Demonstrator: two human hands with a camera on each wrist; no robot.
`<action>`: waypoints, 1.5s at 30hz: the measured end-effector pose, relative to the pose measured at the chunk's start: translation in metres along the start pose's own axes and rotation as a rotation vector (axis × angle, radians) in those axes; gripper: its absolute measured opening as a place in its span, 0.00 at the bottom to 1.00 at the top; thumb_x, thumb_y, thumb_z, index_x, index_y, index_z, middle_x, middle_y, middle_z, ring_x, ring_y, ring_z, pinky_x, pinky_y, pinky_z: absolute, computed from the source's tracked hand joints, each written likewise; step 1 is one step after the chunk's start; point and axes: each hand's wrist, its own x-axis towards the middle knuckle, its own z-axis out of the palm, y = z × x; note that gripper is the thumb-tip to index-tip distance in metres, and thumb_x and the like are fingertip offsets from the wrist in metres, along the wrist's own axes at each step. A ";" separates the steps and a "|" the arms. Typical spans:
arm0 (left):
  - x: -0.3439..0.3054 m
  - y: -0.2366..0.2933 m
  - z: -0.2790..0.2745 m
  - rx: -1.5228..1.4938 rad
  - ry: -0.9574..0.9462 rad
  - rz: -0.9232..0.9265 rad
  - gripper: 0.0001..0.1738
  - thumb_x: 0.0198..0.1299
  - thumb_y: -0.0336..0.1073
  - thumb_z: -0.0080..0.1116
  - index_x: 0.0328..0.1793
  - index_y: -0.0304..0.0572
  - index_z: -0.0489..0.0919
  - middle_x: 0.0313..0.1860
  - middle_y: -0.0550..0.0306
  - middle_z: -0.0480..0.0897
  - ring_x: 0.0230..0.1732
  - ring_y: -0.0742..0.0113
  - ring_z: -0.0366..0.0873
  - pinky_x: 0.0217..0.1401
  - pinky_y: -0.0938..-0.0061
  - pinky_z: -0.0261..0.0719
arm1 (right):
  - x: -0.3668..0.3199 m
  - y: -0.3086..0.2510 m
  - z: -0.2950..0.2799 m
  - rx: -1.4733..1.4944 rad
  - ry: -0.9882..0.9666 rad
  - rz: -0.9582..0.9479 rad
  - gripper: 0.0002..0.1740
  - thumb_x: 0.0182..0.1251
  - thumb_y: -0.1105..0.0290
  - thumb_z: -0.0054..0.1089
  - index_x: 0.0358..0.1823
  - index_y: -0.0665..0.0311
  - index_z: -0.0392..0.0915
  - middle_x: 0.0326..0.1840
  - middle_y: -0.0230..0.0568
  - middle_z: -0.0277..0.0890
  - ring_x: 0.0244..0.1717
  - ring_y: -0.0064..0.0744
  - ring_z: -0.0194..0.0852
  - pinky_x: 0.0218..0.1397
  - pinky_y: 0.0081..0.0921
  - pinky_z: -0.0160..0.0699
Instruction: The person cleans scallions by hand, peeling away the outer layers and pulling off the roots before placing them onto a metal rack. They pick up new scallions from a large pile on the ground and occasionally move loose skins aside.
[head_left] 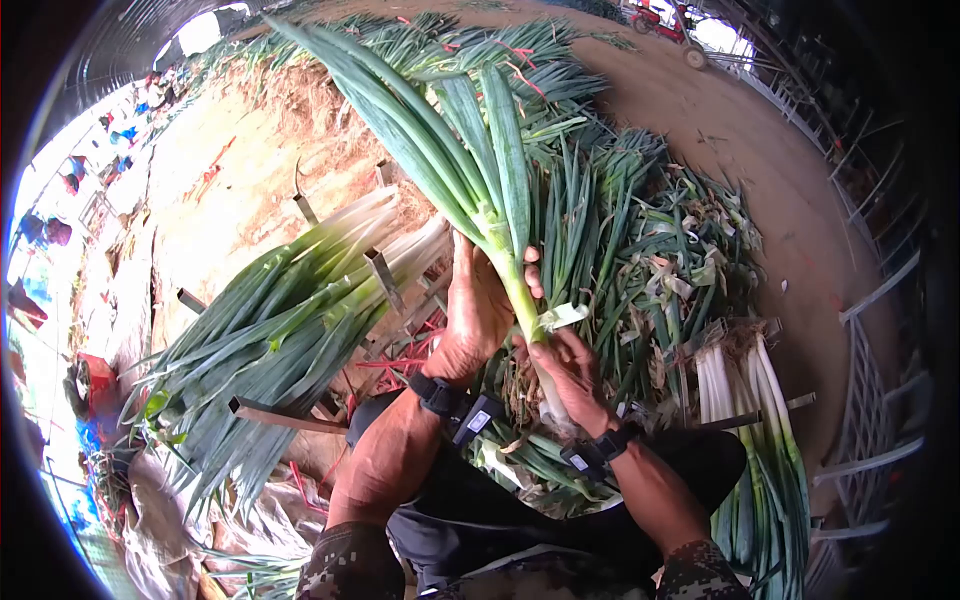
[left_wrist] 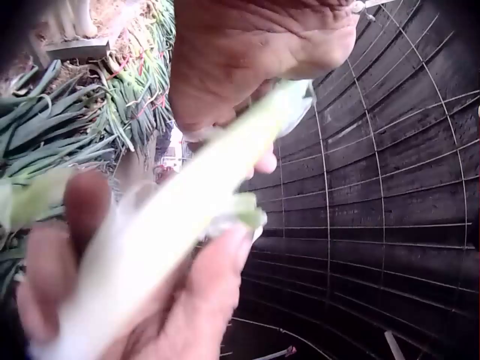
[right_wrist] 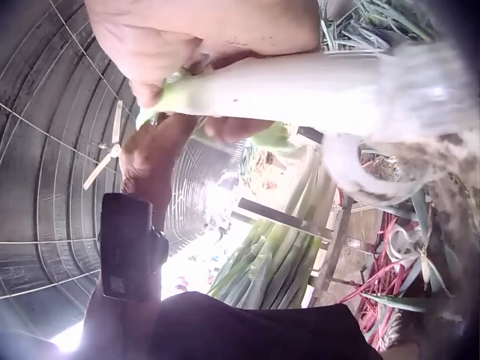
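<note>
A large green onion (head_left: 514, 283) slants across in front of me, its leaves fanned toward the upper left and its root end low between my knees. My left hand (head_left: 479, 312) grips the stalk where the green turns pale. Lower down, my right hand (head_left: 568, 372) pinches the stem, thumb laid along it. A loose strip of pale skin (head_left: 563, 316) sticks out beside the right thumb. In the right wrist view, the white shank (right_wrist: 292, 94) runs to a soil-specked root end, with a curl of peeled skin (right_wrist: 352, 176) hanging there; the roots are blurred.
Green onions with white shanks (head_left: 290, 300) lie on a metal-barred rack at left. Another bundle (head_left: 745, 390) rests on a rack at right. Trimmed leaves (head_left: 670, 250) heap ahead, and red ties (head_left: 405, 355) lie by the left rack.
</note>
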 end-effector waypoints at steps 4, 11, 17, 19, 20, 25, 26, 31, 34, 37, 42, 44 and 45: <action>0.007 0.004 -0.011 -0.075 0.048 0.046 0.38 0.72 0.72 0.33 0.58 0.45 0.73 0.35 0.55 0.79 0.26 0.66 0.73 0.29 0.70 0.73 | 0.008 0.020 0.009 0.057 0.268 -0.141 0.09 0.70 0.71 0.66 0.48 0.66 0.83 0.51 0.29 0.82 0.49 0.19 0.76 0.53 0.20 0.75; 0.010 0.022 -0.016 0.052 0.196 0.096 0.36 0.70 0.73 0.36 0.56 0.49 0.73 0.33 0.55 0.79 0.23 0.67 0.71 0.23 0.75 0.68 | -0.026 -0.008 -0.019 -1.044 -0.165 -0.558 0.12 0.56 0.79 0.68 0.42 0.61 0.86 0.41 0.42 0.80 0.47 0.41 0.80 0.51 0.34 0.81; 0.015 0.035 -0.028 0.174 0.288 0.147 0.37 0.70 0.74 0.35 0.57 0.49 0.73 0.29 0.55 0.79 0.18 0.68 0.71 0.18 0.76 0.69 | -0.095 0.046 -0.055 -1.047 -0.562 -0.274 0.05 0.60 0.71 0.64 0.37 0.60 0.84 0.36 0.40 0.82 0.42 0.47 0.80 0.46 0.41 0.80; 0.015 0.040 -0.028 0.177 0.260 0.204 0.37 0.70 0.74 0.34 0.57 0.48 0.71 0.29 0.56 0.79 0.18 0.69 0.71 0.19 0.75 0.70 | -0.129 0.070 -0.077 -1.175 -0.742 -0.013 0.08 0.59 0.69 0.65 0.39 0.60 0.84 0.37 0.43 0.83 0.41 0.49 0.81 0.45 0.43 0.80; 0.017 0.045 -0.031 0.236 0.257 0.221 0.37 0.71 0.73 0.33 0.56 0.47 0.71 0.29 0.56 0.79 0.19 0.69 0.71 0.19 0.75 0.70 | -0.150 0.093 -0.095 -1.291 -0.903 0.157 0.09 0.59 0.67 0.65 0.40 0.60 0.84 0.37 0.45 0.83 0.41 0.50 0.82 0.45 0.44 0.80; 0.023 0.062 -0.037 0.228 0.196 0.381 0.35 0.73 0.71 0.33 0.57 0.48 0.73 0.32 0.54 0.80 0.23 0.66 0.71 0.26 0.72 0.70 | -0.141 0.081 -0.094 -1.259 -0.653 0.263 0.12 0.62 0.61 0.63 0.43 0.57 0.85 0.36 0.48 0.84 0.39 0.54 0.84 0.39 0.46 0.81; 0.022 0.059 -0.035 0.200 0.235 0.373 0.35 0.73 0.70 0.34 0.58 0.48 0.73 0.33 0.53 0.80 0.24 0.65 0.71 0.27 0.71 0.70 | -0.116 0.053 -0.081 -1.195 -0.527 0.235 0.14 0.63 0.60 0.66 0.46 0.57 0.83 0.37 0.46 0.84 0.36 0.51 0.85 0.37 0.42 0.82; 0.027 0.050 -0.029 0.146 0.346 0.323 0.34 0.72 0.70 0.38 0.58 0.47 0.73 0.36 0.51 0.81 0.27 0.63 0.73 0.30 0.70 0.73 | -0.040 0.002 -0.032 -1.084 -0.006 -0.180 0.23 0.62 0.45 0.69 0.33 0.60 0.82 0.27 0.42 0.80 0.27 0.43 0.81 0.30 0.40 0.77; 0.027 0.044 -0.033 0.172 0.395 0.332 0.35 0.71 0.71 0.39 0.59 0.47 0.72 0.36 0.50 0.82 0.28 0.63 0.74 0.31 0.69 0.74 | -0.016 0.003 -0.021 -1.337 -0.156 -0.045 0.22 0.63 0.46 0.67 0.36 0.60 0.83 0.23 0.45 0.78 0.25 0.46 0.80 0.29 0.43 0.74; 0.025 0.045 -0.035 0.200 0.477 0.361 0.35 0.72 0.70 0.39 0.60 0.46 0.71 0.35 0.50 0.82 0.27 0.63 0.76 0.29 0.69 0.76 | -0.018 0.029 -0.008 -1.155 -0.155 -0.059 0.16 0.66 0.53 0.63 0.35 0.60 0.83 0.21 0.47 0.77 0.23 0.48 0.79 0.29 0.45 0.74; 0.024 0.055 -0.050 0.269 0.562 0.424 0.32 0.74 0.66 0.38 0.60 0.45 0.70 0.32 0.48 0.83 0.25 0.64 0.78 0.26 0.69 0.78 | -0.063 0.053 -0.012 -1.127 -0.243 -0.153 0.17 0.70 0.55 0.57 0.33 0.62 0.80 0.19 0.47 0.75 0.21 0.47 0.79 0.26 0.43 0.75; 0.032 0.081 -0.062 0.286 0.554 0.512 0.30 0.76 0.64 0.37 0.59 0.46 0.70 0.34 0.48 0.84 0.26 0.65 0.77 0.27 0.70 0.77 | -0.106 0.067 -0.036 -1.242 -0.474 -0.075 0.20 0.70 0.49 0.57 0.34 0.61 0.80 0.22 0.48 0.77 0.25 0.49 0.81 0.29 0.46 0.76; 0.036 0.093 -0.071 0.265 0.543 0.557 0.30 0.75 0.64 0.37 0.59 0.47 0.71 0.35 0.48 0.84 0.26 0.65 0.77 0.27 0.70 0.77 | -0.128 0.084 -0.053 -1.231 -0.496 -0.030 0.20 0.69 0.48 0.58 0.35 0.59 0.81 0.21 0.48 0.77 0.24 0.50 0.81 0.28 0.45 0.76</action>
